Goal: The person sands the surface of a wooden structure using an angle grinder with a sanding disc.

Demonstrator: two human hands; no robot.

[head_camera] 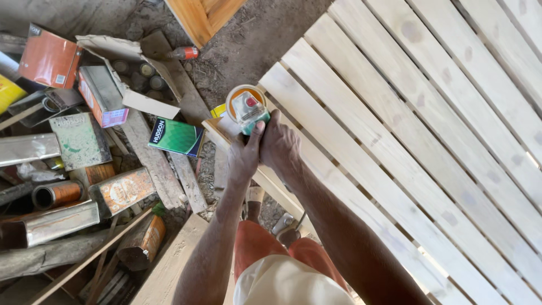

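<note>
Both arms extended forward; left hand (244, 157), right hand (279, 148) side by side, fingers clenched.

Under both hands, the power sander (247, 107) has a shiny plastic top in green, white and orange. Right of the right hand (280, 148), the slat panel (406, 141) is pale bare wood, smooth and dull. Left of the left hand (244, 155) lie shiny metal tins (48, 223), a glossy green cardboard box (176, 136) and rough grey planks (152, 158).

Soft, even daylight — bright on the pale slats (429, 113), dimmer over the clutter at left. Shadows are faint. Focus is fairly sharp at centre — lines bow slightly toward the edges.
</note>
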